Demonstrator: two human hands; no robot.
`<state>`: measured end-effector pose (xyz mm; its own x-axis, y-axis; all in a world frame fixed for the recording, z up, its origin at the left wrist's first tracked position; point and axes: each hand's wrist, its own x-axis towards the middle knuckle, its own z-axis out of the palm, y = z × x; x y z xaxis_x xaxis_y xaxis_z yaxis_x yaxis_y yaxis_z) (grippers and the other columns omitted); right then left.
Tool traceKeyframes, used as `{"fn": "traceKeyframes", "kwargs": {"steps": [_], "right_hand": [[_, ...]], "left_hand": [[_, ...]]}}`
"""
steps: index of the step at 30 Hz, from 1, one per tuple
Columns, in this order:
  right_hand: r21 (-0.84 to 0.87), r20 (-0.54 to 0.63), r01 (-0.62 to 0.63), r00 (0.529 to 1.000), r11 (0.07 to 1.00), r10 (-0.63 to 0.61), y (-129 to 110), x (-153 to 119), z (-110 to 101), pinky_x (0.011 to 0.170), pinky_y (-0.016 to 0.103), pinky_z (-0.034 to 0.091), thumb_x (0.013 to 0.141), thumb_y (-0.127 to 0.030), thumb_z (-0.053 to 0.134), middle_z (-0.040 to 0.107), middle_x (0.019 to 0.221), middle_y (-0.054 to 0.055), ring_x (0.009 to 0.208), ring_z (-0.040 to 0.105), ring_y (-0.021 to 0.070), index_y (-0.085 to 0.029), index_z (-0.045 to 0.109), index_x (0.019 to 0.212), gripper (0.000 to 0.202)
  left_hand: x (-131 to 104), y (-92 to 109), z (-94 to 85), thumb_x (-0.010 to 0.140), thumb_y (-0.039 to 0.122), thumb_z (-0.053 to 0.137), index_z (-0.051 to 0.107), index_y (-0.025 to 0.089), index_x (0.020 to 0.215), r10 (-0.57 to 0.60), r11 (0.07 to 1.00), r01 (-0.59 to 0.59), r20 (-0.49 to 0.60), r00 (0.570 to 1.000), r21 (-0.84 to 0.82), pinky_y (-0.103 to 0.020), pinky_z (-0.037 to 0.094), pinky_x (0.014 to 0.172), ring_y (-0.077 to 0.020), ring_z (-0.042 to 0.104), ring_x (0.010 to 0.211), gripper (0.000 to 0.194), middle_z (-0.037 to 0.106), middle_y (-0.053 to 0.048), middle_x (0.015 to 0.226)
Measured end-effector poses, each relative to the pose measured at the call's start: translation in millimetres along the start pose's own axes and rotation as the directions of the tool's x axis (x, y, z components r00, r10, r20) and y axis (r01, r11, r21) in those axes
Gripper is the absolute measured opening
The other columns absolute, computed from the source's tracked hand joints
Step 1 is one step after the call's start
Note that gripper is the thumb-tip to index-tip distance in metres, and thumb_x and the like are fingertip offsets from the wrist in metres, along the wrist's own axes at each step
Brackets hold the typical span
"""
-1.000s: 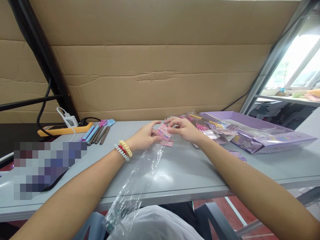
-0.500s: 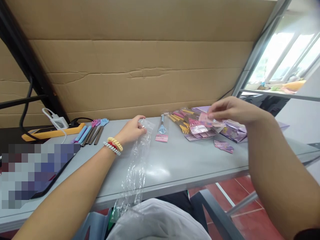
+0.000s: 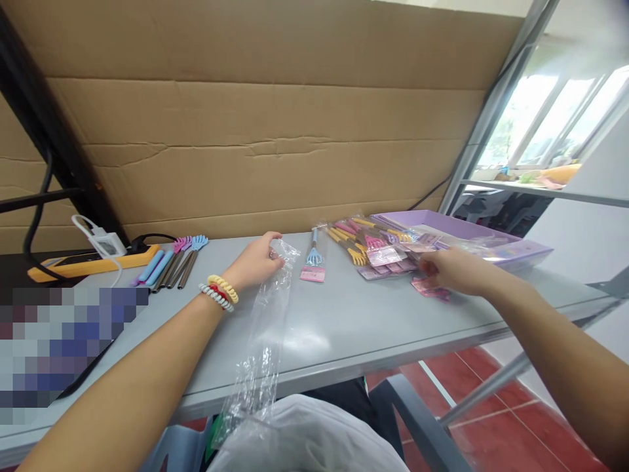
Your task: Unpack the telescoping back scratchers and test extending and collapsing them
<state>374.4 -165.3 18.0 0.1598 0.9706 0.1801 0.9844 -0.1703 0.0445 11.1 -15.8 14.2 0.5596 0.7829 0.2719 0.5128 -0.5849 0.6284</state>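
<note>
The clear bag [image 3: 265,314] drapes over the front edge of the table [image 3: 344,328] and could slide off if the left hand [image 3: 253,263], nearly closed on its upper end, slackened. Right of it, the right hand [image 3: 455,271] curls over pink cards [image 3: 430,289]; whether it grips any, I cannot tell.

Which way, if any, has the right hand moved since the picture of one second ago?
Yes, to the right: against the crease in the cardboard, the right hand has gone from beside the left hand to the pink cards.
</note>
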Motion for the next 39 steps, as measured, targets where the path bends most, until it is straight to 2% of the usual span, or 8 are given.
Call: {"fn": "traceKeyframes", "kwargs": {"steps": [7, 14, 22, 25, 28, 32, 35, 39], "right_hand": [[-0.068, -0.175, 0.071, 0.981, 0.995, -0.082, -45, -13, -11, 0.053, 0.030, 0.031, 0.071, -0.035, 0.060, 0.066, 0.073, 0.007, 0.067, 0.057, 0.0240, -0.023, 0.059, 0.073, 0.013], [0.650, -0.080, 0.265, 0.956, 0.712, -0.283, -145, 6, -16, 0.060, 0.028, 0.043, 0.084, -0.055, 0.045, 0.069, 0.089, 0.007, 0.070, 0.063, 0.0168, -0.020, 0.059, 0.102, 0.042], [0.798, 0.100, 0.167, 0.911, 0.579, -0.401, -177, 25, -11, 0.048, 0.025, 0.037, 0.077, -0.047, 0.059, 0.061, 0.058, 0.002, 0.047, 0.053, 0.0113, -0.017, 0.056, 0.065, 0.032], [0.812, 0.027, 0.136, 0.963, 0.568, -0.269, -176, 22, -9, 0.052, 0.027, 0.040, 0.078, -0.053, 0.056, 0.066, 0.067, 0.004, 0.053, 0.058, 0.0142, -0.016, 0.058, 0.104, 0.045], [0.780, -0.117, 0.171, 0.985, 0.602, -0.128, -179, 12, -6, 0.062, 0.031, 0.045, 0.079, -0.057, 0.052, 0.068, 0.094, 0.012, 0.069, 0.063, 0.0188, -0.016, 0.030, 0.138, 0.075], [0.604, -0.238, 0.326, 0.945, 0.727, -0.225, -193, -10, -2, 0.073, 0.038, 0.046, 0.070, -0.057, 0.062, 0.053, 0.123, 0.019, 0.091, 0.062, 0.0268, -0.018, 0.019, 0.144, 0.094], [0.459, -0.285, 0.407, 0.909, 0.790, -0.303, -204, -23, 7, 0.077, 0.041, 0.046, 0.065, -0.045, 0.067, 0.043, 0.131, 0.019, 0.100, 0.057, 0.0311, -0.020, 0.017, 0.144, 0.097], [0.364, -0.351, 0.407, 0.893, 0.838, -0.281, -203, -20, 14, 0.074, 0.038, 0.046, 0.070, -0.016, 0.051, 0.041, 0.128, 0.016, 0.087, 0.058, 0.0236, -0.023, 0.033, 0.134, 0.067]], "left_hand": [[-5, 8, 2.6, 0.073, 0.026, 0.058, 0.037, 0.016, 0.133, 0.064, 0.978, -0.041, 0.106, 0.992, -0.207, -0.026, 0.042, 0.056, -0.0134, 0.056, 0.062, 0.065, 0.062, 0.000, 0.073], [-13, 20, 10.4, 0.073, 0.030, 0.065, 0.032, 0.016, 0.137, 0.186, 0.915, -0.065, 0.271, 0.944, -0.399, -0.026, 0.042, 0.060, -0.0126, 0.056, 0.068, 0.073, 0.064, -0.002, 0.079], [-14, 25, 9.5, 0.074, 0.034, 0.065, 0.039, 0.014, 0.131, 0.206, 0.869, -0.030, 0.305, 0.930, -0.494, -0.024, 0.038, 0.057, -0.0102, 0.050, 0.060, 0.066, 0.057, 0.003, 0.066], [-12, 26, 10.5, 0.076, 0.031, 0.059, 0.048, 0.015, 0.123, 0.142, 0.891, -0.051, 0.170, 0.975, -0.451, -0.024, 0.038, 0.054, -0.0101, 0.048, 0.054, 0.051, 0.053, 0.005, 0.059], [-6, 23, 9.6, 0.072, 0.022, 0.056, 0.051, 0.016, 0.118, -0.024, 0.926, -0.023, -0.119, 0.993, -0.377, -0.025, 0.040, 0.054, -0.0114, 0.050, 0.052, 0.047, 0.059, 0.002, 0.062], [0, 14, -0.1, 0.070, 0.018, 0.052, 0.054, 0.019, 0.110, -0.177, 0.971, 0.060, -0.531, 0.829, -0.230, -0.028, 0.043, 0.060, -0.0144, 0.054, 0.056, 0.041, 0.060, 0.002, 0.061], [2, 10, -8.6, 0.073, 0.021, 0.050, 0.053, 0.021, 0.107, -0.206, 0.974, 0.087, -0.657, 0.725, -0.210, -0.028, 0.043, 0.060, -0.0151, 0.055, 0.057, 0.035, 0.057, 0.002, 0.060], [2, 11, -10.9, 0.080, 0.031, 0.047, 0.040, 0.022, 0.119, -0.245, 0.933, -0.003, -0.642, 0.727, -0.359, -0.027, 0.044, 0.053, -0.0124, 0.055, 0.052, 0.041, 0.061, 0.000, 0.075]]}}
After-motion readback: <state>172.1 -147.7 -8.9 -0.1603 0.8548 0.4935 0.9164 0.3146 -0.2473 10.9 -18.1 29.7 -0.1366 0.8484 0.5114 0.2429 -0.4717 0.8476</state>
